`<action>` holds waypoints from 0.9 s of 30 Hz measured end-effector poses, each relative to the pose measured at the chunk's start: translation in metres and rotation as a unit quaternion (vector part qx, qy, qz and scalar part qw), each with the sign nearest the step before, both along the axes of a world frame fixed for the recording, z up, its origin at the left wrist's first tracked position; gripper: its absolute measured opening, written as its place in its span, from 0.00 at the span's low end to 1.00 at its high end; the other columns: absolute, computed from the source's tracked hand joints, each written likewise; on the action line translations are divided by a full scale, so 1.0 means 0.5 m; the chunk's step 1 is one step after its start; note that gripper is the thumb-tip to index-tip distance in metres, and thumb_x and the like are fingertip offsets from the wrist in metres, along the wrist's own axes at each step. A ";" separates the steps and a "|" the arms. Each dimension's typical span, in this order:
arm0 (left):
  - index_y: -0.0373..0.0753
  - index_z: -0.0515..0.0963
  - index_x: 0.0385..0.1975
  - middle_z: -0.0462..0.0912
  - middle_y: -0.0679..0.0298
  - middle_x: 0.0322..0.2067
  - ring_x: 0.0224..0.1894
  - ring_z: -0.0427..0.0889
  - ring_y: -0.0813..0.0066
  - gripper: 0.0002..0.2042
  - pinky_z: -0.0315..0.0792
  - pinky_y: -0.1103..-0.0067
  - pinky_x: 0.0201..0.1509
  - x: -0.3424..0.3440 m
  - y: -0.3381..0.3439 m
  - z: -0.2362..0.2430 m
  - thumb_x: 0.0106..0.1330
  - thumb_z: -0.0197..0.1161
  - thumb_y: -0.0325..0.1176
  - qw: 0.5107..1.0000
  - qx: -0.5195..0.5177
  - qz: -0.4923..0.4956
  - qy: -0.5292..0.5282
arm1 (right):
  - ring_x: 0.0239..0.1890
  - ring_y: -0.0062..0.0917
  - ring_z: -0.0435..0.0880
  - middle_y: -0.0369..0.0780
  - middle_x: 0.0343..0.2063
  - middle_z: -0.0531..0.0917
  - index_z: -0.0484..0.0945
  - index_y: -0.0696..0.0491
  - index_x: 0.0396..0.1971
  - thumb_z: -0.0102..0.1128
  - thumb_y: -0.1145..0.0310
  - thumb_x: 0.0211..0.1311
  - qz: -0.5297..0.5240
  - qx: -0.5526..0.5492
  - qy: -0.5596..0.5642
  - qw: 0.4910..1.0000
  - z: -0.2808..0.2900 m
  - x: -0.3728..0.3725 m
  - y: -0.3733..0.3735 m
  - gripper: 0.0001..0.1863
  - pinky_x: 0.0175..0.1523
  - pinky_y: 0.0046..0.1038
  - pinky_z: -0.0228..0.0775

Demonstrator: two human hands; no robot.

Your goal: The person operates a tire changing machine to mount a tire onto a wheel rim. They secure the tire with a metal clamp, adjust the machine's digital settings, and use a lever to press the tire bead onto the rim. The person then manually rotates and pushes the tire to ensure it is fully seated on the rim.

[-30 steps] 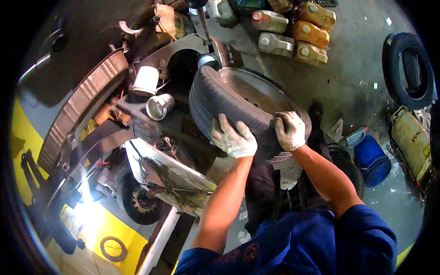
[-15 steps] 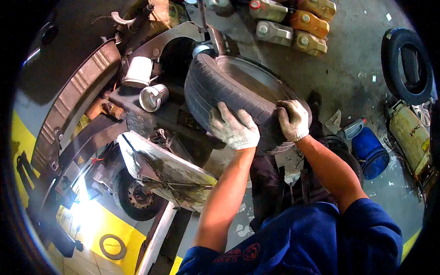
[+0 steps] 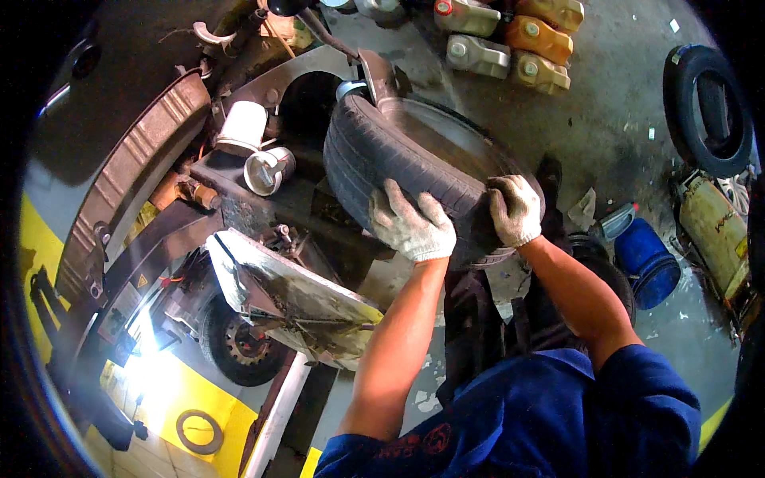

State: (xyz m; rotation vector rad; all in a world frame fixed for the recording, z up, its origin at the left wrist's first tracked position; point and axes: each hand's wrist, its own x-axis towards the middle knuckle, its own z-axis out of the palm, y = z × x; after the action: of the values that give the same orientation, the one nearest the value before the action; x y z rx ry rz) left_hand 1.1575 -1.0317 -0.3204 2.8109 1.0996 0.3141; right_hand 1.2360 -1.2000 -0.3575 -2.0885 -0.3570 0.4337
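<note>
A black tyre (image 3: 374,151) stands tilted in front of me, and its inner face is smeared by motion. My left hand (image 3: 412,223), in a dirty white knit glove, presses on the tread with its fingers spread. At the tyre's right edge, my right hand (image 3: 516,209), gloved the same way, curls its fingers over the sidewall. A metal arm (image 3: 378,76) of a machine reaches down to the tyre's far edge. Beside it, a pale rounded piece (image 3: 351,88) touches the tyre's upper left end. My hands hide part of the tread.
On the machine at left sit a white pot (image 3: 243,126) and a metal can (image 3: 269,170). A worn panel (image 3: 299,295) juts out nearer me. Jugs (image 3: 538,41) stand at the back. To the right are tyres (image 3: 701,111), a blue bucket (image 3: 647,259) and a yellowish cylinder (image 3: 709,223).
The metal arm above the tyre has swung slightly left, and a dark knob now shows at the top. The tyre's inner face has become blurred. Both hands keep nearly the same places on it.
</note>
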 end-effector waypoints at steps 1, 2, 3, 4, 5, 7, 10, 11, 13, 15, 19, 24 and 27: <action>0.37 0.72 0.70 0.74 0.37 0.62 0.61 0.74 0.31 0.27 0.67 0.43 0.65 0.000 0.000 0.001 0.77 0.56 0.47 1.000 -0.001 0.000 0.000 | 0.41 0.47 0.86 0.48 0.37 0.87 0.86 0.56 0.41 0.65 0.72 0.64 0.002 -0.003 -0.002 1.000 -0.001 -0.003 -0.002 0.08 0.49 0.41 0.79; 0.37 0.72 0.70 0.74 0.37 0.62 0.61 0.74 0.31 0.27 0.67 0.43 0.65 0.001 0.001 0.002 0.78 0.56 0.47 1.000 0.005 -0.004 -0.004 | 0.41 0.47 0.86 0.48 0.37 0.87 0.86 0.56 0.41 0.65 0.72 0.64 0.004 -0.006 -0.003 1.000 -0.002 -0.003 -0.004 0.08 0.49 0.42 0.79; 0.37 0.72 0.70 0.74 0.37 0.62 0.61 0.74 0.31 0.27 0.67 0.43 0.65 -0.003 0.000 -0.001 0.78 0.56 0.48 1.000 0.006 -0.009 -0.007 | 0.41 0.47 0.86 0.48 0.38 0.87 0.86 0.56 0.41 0.66 0.71 0.63 0.007 -0.007 0.002 1.000 -0.004 -0.004 -0.008 0.09 0.49 0.42 0.79; 0.37 0.72 0.70 0.74 0.37 0.61 0.61 0.74 0.31 0.27 0.67 0.43 0.65 -0.005 0.000 -0.004 0.78 0.55 0.48 1.000 0.008 -0.015 -0.009 | 0.41 0.47 0.86 0.48 0.38 0.87 0.86 0.56 0.41 0.66 0.71 0.63 0.006 -0.012 -0.001 1.000 -0.005 -0.007 -0.008 0.09 0.49 0.42 0.79; 0.37 0.72 0.70 0.74 0.37 0.61 0.60 0.74 0.32 0.28 0.67 0.44 0.64 -0.008 0.003 -0.005 0.78 0.55 0.49 1.000 0.003 -0.011 0.000 | 0.41 0.47 0.86 0.48 0.38 0.87 0.86 0.56 0.41 0.66 0.71 0.63 0.004 -0.018 -0.003 1.000 -0.007 -0.010 -0.005 0.09 0.49 0.43 0.79; 0.37 0.72 0.70 0.75 0.37 0.61 0.59 0.74 0.32 0.28 0.68 0.44 0.63 -0.013 0.002 -0.007 0.78 0.55 0.50 1.000 0.001 -0.002 0.016 | 0.41 0.47 0.86 0.48 0.38 0.87 0.86 0.56 0.42 0.66 0.70 0.62 -0.003 -0.013 -0.022 1.000 -0.018 -0.019 -0.005 0.10 0.49 0.43 0.79; 0.37 0.72 0.69 0.75 0.37 0.61 0.59 0.74 0.33 0.28 0.68 0.45 0.63 -0.015 0.003 -0.009 0.78 0.56 0.49 1.000 0.001 -0.008 0.013 | 0.41 0.46 0.86 0.47 0.37 0.88 0.86 0.56 0.40 0.67 0.70 0.61 -0.008 -0.010 -0.011 1.000 -0.010 -0.021 -0.006 0.09 0.49 0.43 0.79; 0.37 0.72 0.69 0.75 0.38 0.61 0.59 0.74 0.33 0.28 0.68 0.45 0.63 -0.015 0.001 -0.010 0.78 0.56 0.49 1.000 0.001 -0.010 0.008 | 0.40 0.46 0.86 0.47 0.36 0.88 0.86 0.56 0.40 0.67 0.71 0.61 -0.011 -0.012 -0.012 1.000 -0.008 -0.021 -0.007 0.09 0.49 0.42 0.79; 0.37 0.73 0.69 0.75 0.38 0.61 0.59 0.75 0.35 0.27 0.68 0.45 0.64 -0.018 0.004 -0.011 0.78 0.56 0.48 1.000 0.006 -0.018 -0.006 | 0.40 0.46 0.86 0.47 0.36 0.88 0.86 0.56 0.39 0.68 0.71 0.61 -0.014 -0.013 -0.014 1.000 -0.005 -0.021 -0.005 0.08 0.48 0.42 0.80; 0.37 0.73 0.69 0.75 0.38 0.61 0.59 0.75 0.35 0.27 0.68 0.45 0.64 -0.019 0.003 -0.008 0.78 0.56 0.48 1.000 0.010 -0.017 0.002 | 0.40 0.46 0.86 0.46 0.36 0.88 0.86 0.55 0.39 0.68 0.71 0.60 -0.019 -0.012 -0.017 1.000 -0.009 -0.027 -0.006 0.08 0.48 0.42 0.80; 0.36 0.74 0.68 0.75 0.38 0.59 0.58 0.76 0.35 0.27 0.69 0.45 0.62 -0.018 0.001 -0.010 0.78 0.55 0.49 1.000 0.012 -0.019 0.003 | 0.39 0.45 0.86 0.46 0.36 0.88 0.86 0.55 0.38 0.68 0.72 0.59 -0.027 -0.004 -0.025 0.999 -0.014 -0.032 -0.010 0.08 0.47 0.42 0.79; 0.37 0.74 0.68 0.75 0.38 0.57 0.57 0.76 0.35 0.27 0.69 0.44 0.61 -0.026 0.002 -0.013 0.78 0.55 0.49 1.000 0.013 -0.018 0.005 | 0.38 0.44 0.86 0.46 0.35 0.87 0.86 0.55 0.38 0.69 0.72 0.59 -0.032 0.004 -0.035 0.999 -0.015 -0.039 -0.009 0.07 0.46 0.42 0.79; 0.37 0.74 0.68 0.75 0.39 0.57 0.57 0.76 0.35 0.27 0.69 0.44 0.61 -0.029 0.002 -0.015 0.78 0.54 0.50 1.000 0.016 -0.022 0.000 | 0.38 0.44 0.86 0.45 0.34 0.87 0.86 0.55 0.38 0.69 0.73 0.59 -0.035 0.006 -0.036 0.999 -0.013 -0.041 -0.009 0.07 0.46 0.42 0.79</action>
State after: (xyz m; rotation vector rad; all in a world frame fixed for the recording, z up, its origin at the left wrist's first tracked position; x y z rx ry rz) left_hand 1.1429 -1.0306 -0.3277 2.8588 1.0406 0.3295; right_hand 1.2155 -1.2047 -0.3641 -2.1016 -0.3277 0.3145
